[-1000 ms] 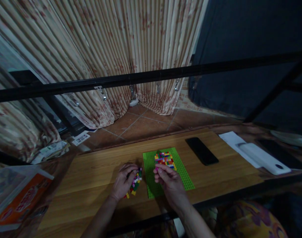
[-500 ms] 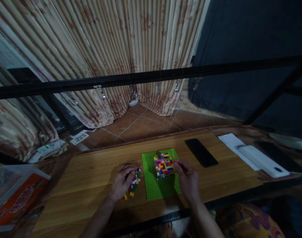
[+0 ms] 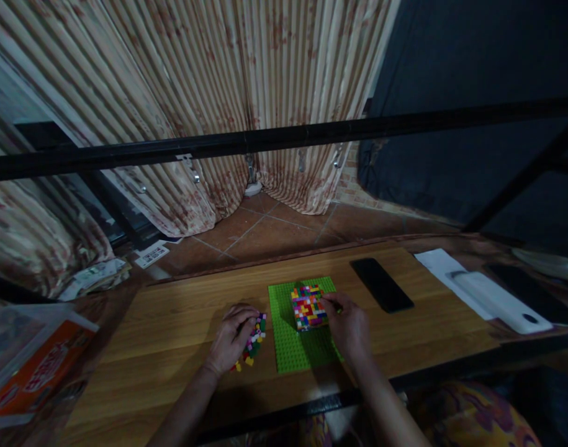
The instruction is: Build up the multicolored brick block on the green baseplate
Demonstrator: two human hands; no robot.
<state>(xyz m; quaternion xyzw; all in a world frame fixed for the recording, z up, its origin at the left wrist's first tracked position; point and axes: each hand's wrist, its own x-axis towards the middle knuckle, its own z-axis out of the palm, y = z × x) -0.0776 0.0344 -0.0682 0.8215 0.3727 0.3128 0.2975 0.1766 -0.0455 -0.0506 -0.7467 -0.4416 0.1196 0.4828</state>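
Note:
A block built from many small multicoloured toy bricks [image 3: 308, 308] stands on a green studded baseplate [image 3: 286, 354]. My right hand [image 3: 351, 326] is at the block's upper right edge, thumb and forefinger pinched together there. Whatever lies between those fingertips is too small to make out. On the wooden table left of the baseplate is a pile of loose toy bricks [image 3: 254, 341] in several colours. Over that pile's left side rests my left hand [image 3: 231, 338], its fingers curled and closed at the bricks. It hides part of the pile, and what it pinches cannot be told.
A black phone [image 3: 381, 284] lies right of the baseplate on the wooden table [image 3: 172, 329]. Farther right are a white sheet of paper [image 3: 435, 264] and a white device [image 3: 502, 301]. An orange-labelled plastic box [image 3: 36, 366] stands at the left. A black rail [image 3: 284, 135] crosses beyond the table.
My right fingertips have moved slightly up and left along the block's right edge. My left hand stays at the loose bricks. The view has shifted a little.

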